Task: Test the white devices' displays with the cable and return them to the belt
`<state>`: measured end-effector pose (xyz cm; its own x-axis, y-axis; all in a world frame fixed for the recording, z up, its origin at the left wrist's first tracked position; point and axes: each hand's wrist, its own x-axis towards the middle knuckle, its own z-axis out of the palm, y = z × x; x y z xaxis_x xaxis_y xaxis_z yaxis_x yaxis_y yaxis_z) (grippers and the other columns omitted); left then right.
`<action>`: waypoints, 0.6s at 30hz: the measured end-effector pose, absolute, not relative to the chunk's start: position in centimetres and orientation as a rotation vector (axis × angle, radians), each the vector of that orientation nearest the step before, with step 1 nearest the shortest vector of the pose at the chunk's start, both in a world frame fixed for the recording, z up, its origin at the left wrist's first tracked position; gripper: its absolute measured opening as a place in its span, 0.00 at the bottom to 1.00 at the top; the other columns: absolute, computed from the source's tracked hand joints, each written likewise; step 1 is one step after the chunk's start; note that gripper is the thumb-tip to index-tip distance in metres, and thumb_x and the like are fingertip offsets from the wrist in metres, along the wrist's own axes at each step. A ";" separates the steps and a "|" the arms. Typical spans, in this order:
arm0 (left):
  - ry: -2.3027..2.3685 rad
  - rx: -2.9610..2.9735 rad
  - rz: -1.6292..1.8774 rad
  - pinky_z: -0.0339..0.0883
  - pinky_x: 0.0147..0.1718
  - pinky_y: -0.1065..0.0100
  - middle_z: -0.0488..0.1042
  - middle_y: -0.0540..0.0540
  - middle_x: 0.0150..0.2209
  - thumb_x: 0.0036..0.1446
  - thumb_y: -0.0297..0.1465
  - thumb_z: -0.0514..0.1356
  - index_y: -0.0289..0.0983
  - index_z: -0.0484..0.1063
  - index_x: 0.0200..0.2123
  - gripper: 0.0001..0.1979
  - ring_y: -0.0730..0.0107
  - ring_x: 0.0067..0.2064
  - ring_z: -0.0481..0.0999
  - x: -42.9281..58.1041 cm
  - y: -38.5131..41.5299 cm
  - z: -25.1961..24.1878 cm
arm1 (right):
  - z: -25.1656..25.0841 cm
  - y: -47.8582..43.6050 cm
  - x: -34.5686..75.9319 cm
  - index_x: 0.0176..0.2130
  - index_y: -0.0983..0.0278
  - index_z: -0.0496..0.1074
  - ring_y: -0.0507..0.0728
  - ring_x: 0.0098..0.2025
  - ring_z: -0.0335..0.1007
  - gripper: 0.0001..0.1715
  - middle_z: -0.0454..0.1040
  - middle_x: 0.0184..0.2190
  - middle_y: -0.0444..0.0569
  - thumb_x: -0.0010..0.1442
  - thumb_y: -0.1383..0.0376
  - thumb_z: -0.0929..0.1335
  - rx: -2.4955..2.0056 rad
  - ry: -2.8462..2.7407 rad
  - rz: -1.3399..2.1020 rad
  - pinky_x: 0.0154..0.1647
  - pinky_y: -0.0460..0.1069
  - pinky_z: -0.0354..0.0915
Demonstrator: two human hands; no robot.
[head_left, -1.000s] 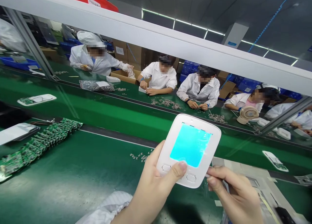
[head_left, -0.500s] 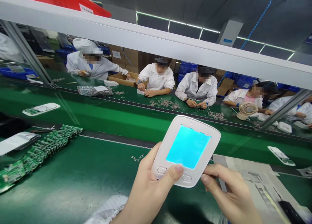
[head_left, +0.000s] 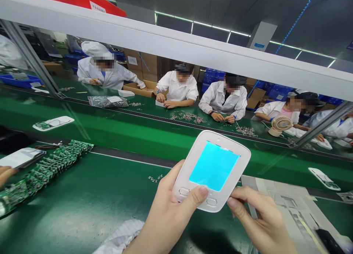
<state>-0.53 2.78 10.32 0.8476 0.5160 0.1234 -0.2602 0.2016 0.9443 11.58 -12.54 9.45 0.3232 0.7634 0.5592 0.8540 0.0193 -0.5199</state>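
Observation:
My left hand (head_left: 169, 213) grips a white device housing (head_left: 212, 170) with a blue-filmed screen and two oval buttons. Its thumb lies across the lower front beside the buttons. The housing is held up above the green mat, tilted to the right. My right hand (head_left: 260, 221) pinches the housing's lower right corner with fingers closed; whether anything else is between them is hidden.
A row of green circuit boards (head_left: 46, 165) lies at the left, with another person's hand (head_left: 5, 173) at its end. Small metal parts (head_left: 156, 178) lie on the mat. A printed sheet (head_left: 286, 206) lies at the right. Several white-coated workers (head_left: 179, 90) sit across the conveyor (head_left: 124, 127).
The housing and both my hands have hardly moved. Another person's hand has appeared at the left edge. Trays on the conveyor have drifted to the right.

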 end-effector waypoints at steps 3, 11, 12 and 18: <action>0.240 1.271 0.556 0.72 0.34 0.72 0.79 0.48 0.38 0.54 0.35 0.66 0.42 0.75 0.41 0.11 0.65 0.36 0.78 -0.6 2.9 10.3 | 9.4 -12.6 11.6 0.44 0.57 0.73 0.52 0.26 0.72 0.11 0.78 0.31 0.43 0.64 0.70 0.65 -1.746 -1.457 -0.145 0.26 0.45 0.66; 0.208 1.309 0.485 0.71 0.34 0.71 0.79 0.45 0.39 0.54 0.35 0.66 0.39 0.72 0.48 0.17 0.63 0.38 0.77 0.0 4.0 9.6 | 9.9 -13.1 12.0 0.46 0.57 0.71 0.54 0.33 0.77 0.11 0.80 0.36 0.44 0.66 0.68 0.64 -1.838 -1.567 -0.093 0.31 0.45 0.70; 0.215 1.309 0.509 0.72 0.35 0.70 0.78 0.45 0.40 0.54 0.35 0.66 0.39 0.71 0.49 0.19 0.63 0.39 0.77 0.3 4.6 9.4 | 10.1 -13.4 12.1 0.45 0.57 0.72 0.54 0.33 0.78 0.10 0.80 0.35 0.44 0.67 0.67 0.62 -1.880 -1.597 -0.113 0.30 0.45 0.70; 0.616 1.604 1.044 0.74 0.37 0.65 0.73 0.39 0.50 0.60 0.39 0.58 0.36 0.63 0.55 0.22 0.60 0.43 0.77 3.7 11.7 5.9 | 11.4 -15.3 12.6 0.39 0.58 0.73 0.53 0.24 0.78 0.19 0.81 0.28 0.42 0.70 0.62 0.56 -2.008 -1.709 -0.272 0.18 0.43 0.67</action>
<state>3.75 11.69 5.88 0.4815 0.8184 0.3138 -0.1214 -0.2922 0.9486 12.61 -15.31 11.38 0.1984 0.8707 0.4500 0.9674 -0.1002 -0.2326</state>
